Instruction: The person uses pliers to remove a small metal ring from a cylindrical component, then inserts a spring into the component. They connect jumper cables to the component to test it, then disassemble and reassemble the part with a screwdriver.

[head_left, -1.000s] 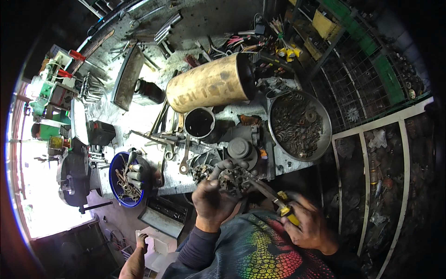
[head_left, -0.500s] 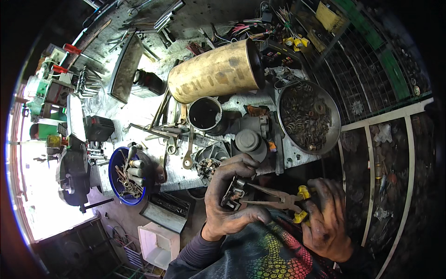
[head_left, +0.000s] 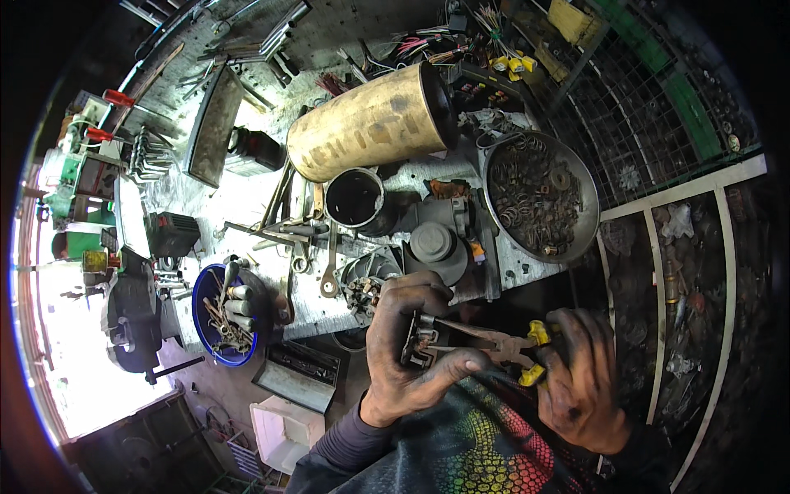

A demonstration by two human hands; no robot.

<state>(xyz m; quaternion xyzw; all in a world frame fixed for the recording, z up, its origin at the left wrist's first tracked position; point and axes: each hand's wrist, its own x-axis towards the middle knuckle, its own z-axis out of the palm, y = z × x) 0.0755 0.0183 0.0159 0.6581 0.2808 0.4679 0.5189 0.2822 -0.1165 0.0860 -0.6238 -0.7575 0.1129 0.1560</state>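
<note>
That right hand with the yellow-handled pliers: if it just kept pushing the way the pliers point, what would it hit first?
The right hand aims its pliers leftward at the small metal part gripped in the left hand. The tips seem to be at it already, though depth is unclear.

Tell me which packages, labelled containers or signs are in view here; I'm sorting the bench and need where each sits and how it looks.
Large tan cylinder: lying on its side at the back of the bench, faded dark lettering along its side.
Green boxes: far left edge, stacked, too small to tell more.
White plastic crate: on the floor below the bench, boxy, open-topped, unlabelled.
Blue round tub: left front of the bench, full of metal tools.
No signs or screens show.
</note>
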